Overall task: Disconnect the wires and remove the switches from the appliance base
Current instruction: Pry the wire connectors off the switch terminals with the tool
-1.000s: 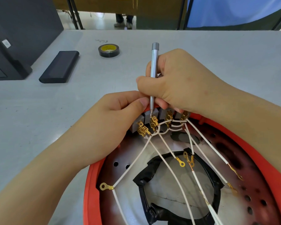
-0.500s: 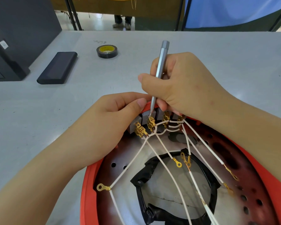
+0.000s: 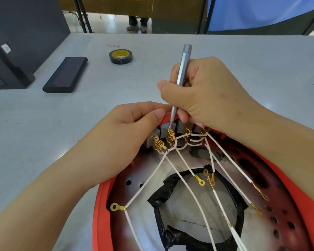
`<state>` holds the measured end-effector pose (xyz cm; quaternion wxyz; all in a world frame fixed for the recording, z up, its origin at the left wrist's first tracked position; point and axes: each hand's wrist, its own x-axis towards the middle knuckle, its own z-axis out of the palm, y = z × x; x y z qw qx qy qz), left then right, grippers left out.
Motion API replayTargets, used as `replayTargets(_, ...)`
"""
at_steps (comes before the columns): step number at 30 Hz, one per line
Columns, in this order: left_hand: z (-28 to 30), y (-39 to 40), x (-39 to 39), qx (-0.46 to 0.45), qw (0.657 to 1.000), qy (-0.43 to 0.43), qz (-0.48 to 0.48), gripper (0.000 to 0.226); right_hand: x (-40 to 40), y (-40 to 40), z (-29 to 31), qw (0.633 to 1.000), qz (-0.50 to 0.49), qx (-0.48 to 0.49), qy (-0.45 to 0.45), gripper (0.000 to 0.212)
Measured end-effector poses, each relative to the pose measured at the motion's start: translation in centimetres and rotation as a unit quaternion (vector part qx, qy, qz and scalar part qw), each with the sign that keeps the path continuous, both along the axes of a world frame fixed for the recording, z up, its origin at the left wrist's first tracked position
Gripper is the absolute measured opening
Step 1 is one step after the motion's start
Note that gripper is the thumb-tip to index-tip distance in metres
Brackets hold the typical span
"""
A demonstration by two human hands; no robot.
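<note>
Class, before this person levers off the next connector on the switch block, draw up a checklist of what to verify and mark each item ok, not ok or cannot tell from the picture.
1. Tool tip on a connector: ok; the tool ends at the second brass connector.
2. Right hand has a firm grip on the tool: ok, fingers wrapped round the shaft.
3. Left hand steadies the base: ok, it grips the red rim by the switches.
4. Left thumb out of the tip's path: not ok, it sits close beside the tip.
5. Wires free at their far ends: ok, ring terminals lie loose.
6. Power disconnected: cannot tell.
</note>
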<state>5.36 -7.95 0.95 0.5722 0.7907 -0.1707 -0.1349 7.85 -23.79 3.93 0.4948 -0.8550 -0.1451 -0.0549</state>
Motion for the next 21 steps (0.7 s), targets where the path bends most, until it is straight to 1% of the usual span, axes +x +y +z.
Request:
replayTargets(4, -0.04, 0.1, 0.02, 0.005, 1.0, -0.002, 0.009, 0.028, 0.1, 0.23, 0.16, 1.0, 0.006, -0.009, 0.005, 0.036)
replayTargets(8, 0.1, 0.05, -0.09, 0.01, 1.0, -0.013, 0.004, 0.028, -0.11, 0.3, 0.31, 1.0, 0.017, -0.021, 0.013, 0.033)
replayTargets(15, 0.13, -0.11, -0.09, -0.014, 1.0, -0.002, -0.002, 0.03, -0.31, -0.13, 0.22, 1.0, 0.007, 0.029, -0.008, 0.032)
replayTargets(21, -0.14, 0.05, 0.06, -0.007, 1.0, -0.011, -0.001, 0.029, -0.29, -0.12, 0.06, 1.0, 0.021, 0.021, -0.004, 0.033)
